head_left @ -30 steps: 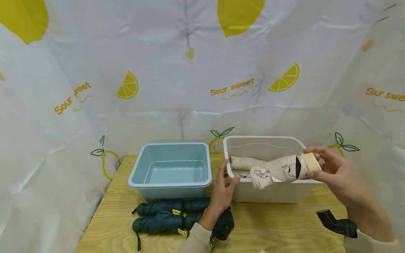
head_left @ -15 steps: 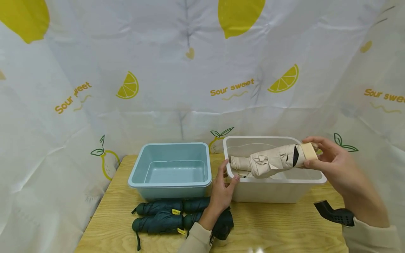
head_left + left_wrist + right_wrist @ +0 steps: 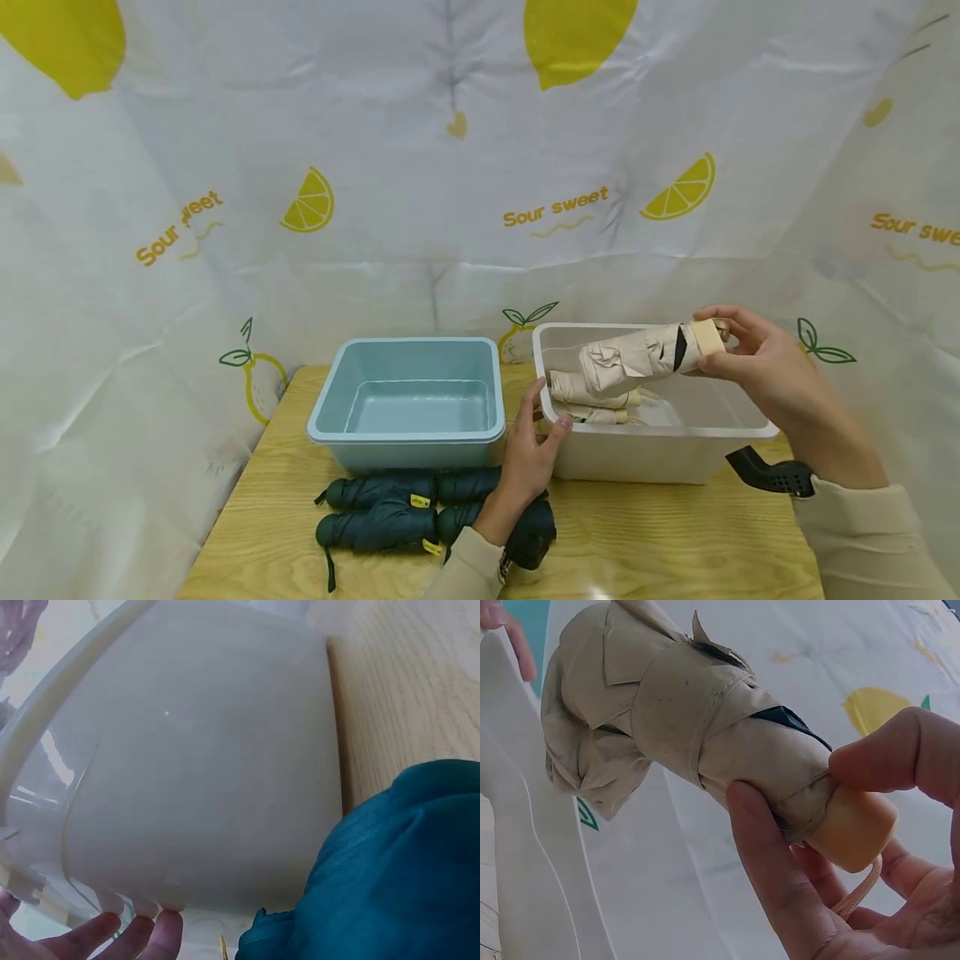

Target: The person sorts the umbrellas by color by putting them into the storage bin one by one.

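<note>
My right hand point(image 3: 761, 362) holds a folded beige umbrella point(image 3: 637, 360) by its pale handle, fingers and thumb around the end. In the right wrist view a cord loop point(image 3: 859, 889) hangs from the handle point(image 3: 855, 829). The umbrella slants over the white bin point(image 3: 637, 458), its fabric end lower and to the left. Inside the bin lie other beige umbrellas point(image 3: 588, 390), at the left side. My left hand point(image 3: 528, 458) grips the bin's front left corner, thumb at the front rim; its fingertips point(image 3: 166, 934) show against the bin wall in the left wrist view.
Left of the white bin stands a light blue bin point(image 3: 408, 454) with nothing in it. Several dark green folded umbrellas point(image 3: 386, 527) lie on the wooden table point(image 3: 637, 533) in front of it, partly behind my left forearm. A lemon-print curtain point(image 3: 397, 208) surrounds the table.
My right hand has lifted the beige umbrella up and moved it left, from the front rim to above the bin. More of the umbrellas inside now show. My left hand stays at the corner.
</note>
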